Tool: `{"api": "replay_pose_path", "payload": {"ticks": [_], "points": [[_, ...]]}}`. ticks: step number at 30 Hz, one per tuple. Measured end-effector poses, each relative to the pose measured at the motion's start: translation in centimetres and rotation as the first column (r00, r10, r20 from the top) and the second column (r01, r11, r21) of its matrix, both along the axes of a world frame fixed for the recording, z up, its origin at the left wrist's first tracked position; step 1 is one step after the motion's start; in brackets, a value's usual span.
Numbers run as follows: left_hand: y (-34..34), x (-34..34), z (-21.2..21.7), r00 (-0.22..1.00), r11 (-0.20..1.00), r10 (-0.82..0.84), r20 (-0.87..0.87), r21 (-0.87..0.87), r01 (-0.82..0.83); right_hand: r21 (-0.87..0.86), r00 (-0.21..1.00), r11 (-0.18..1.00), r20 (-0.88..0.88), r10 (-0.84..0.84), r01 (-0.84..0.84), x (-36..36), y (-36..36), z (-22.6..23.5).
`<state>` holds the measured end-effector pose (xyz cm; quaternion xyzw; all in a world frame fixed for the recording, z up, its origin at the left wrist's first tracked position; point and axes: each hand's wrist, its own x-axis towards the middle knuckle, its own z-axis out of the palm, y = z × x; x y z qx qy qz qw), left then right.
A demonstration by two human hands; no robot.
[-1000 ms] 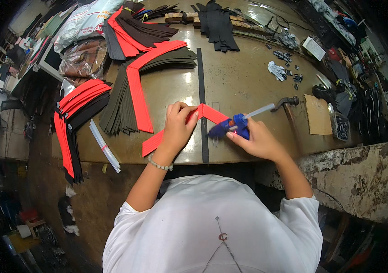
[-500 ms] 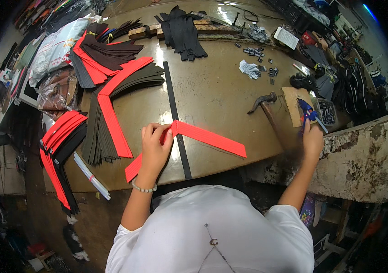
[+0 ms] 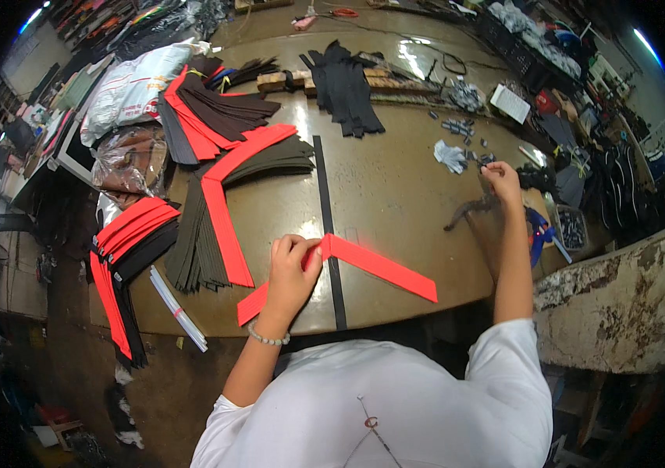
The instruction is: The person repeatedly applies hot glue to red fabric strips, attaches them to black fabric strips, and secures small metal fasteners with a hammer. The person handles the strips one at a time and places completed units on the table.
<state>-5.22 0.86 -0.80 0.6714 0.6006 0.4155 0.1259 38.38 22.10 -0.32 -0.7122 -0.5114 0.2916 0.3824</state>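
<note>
Your left hand stays pressed on the bend of the red V-shaped strip, fingers curled down on it, pinning it over the black strip near the front edge of the surface. Your right hand has let go of the blue pliers, now lying at the right edge, and has closed its fingers on the hammer, lifted and blurred. Cutting looks done; striking the fold seems next.

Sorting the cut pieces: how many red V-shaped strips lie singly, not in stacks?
2: one red strip pinned under the left hand at the near edge, one red strip atop the dark stack. Others may hide within piles.
</note>
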Motion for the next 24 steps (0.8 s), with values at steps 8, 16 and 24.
{"api": "replay_pose_path", "payload": {"ticks": [8,16,24], "points": [[-1.5,0.5,0.2,0.996,0.999,0.003,-0.093,-0.044,-0.007,0.112,0.829,0.877,-0.289,0.479,-0.468,-14.2,-12.9,6.3],[-3.7,1.4,-0.2,0.997,0.999,0.025,-0.068,-0.033,-0.027,0.103,0.794,0.807,-0.142,0.591,-0.582,-23.9,-20.6,2.0],[-6.7,-0.2,2.3,0.974,0.974,-0.225,-0.030,-0.030,0.224,0.263,0.831,0.794,0.065,0.553,-0.549,-25.3,-20.7,-0.8]]}}
